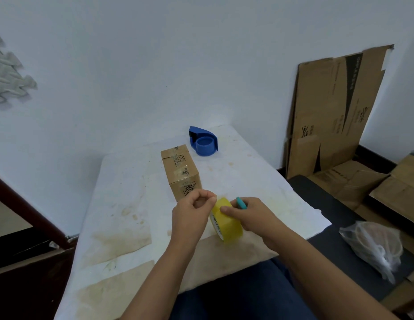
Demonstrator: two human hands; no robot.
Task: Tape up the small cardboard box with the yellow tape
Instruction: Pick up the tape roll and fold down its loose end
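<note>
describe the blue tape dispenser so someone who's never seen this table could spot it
On the stained white table, look to the far end by the wall. Just beyond the small cardboard box sits the tape dispenser, the only solid blue plastic thing there, empty of tape.

Yellow tape roll (228,224), blue dispenser (204,142) (brown box (180,170)).

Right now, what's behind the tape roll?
Behind the tape roll, held by the right hand, stands the box, with the blue dispenser farther back. The left hand covers the box's near bottom corner, and whether any tape is on it.
</note>
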